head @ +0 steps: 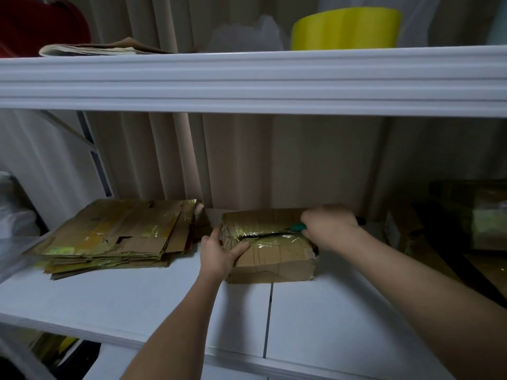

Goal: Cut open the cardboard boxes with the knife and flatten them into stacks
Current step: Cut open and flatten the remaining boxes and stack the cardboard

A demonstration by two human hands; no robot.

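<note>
**One box under the knife, one flattened stack beside it**

A white shelf is carrying everything here, with a second shelf sitting above it. One stack of flattened cardboard is lying toward the lower shelf's left back corner, several sheets deep, with yellowish tape shining on top. One taped cardboard box is standing near the middle of the back edge, just right of the stack; a dark slit is running along its taped top, and what is inside cannot be told.

The left hand is bracing the box's left end, its thumb lying on top and its fingers wrapping the side. The right hand is curling its fingers tightly round one green-handled knife, whose blade is lying in the slit.

One yellow tub is sitting on the upper shelf.
</note>
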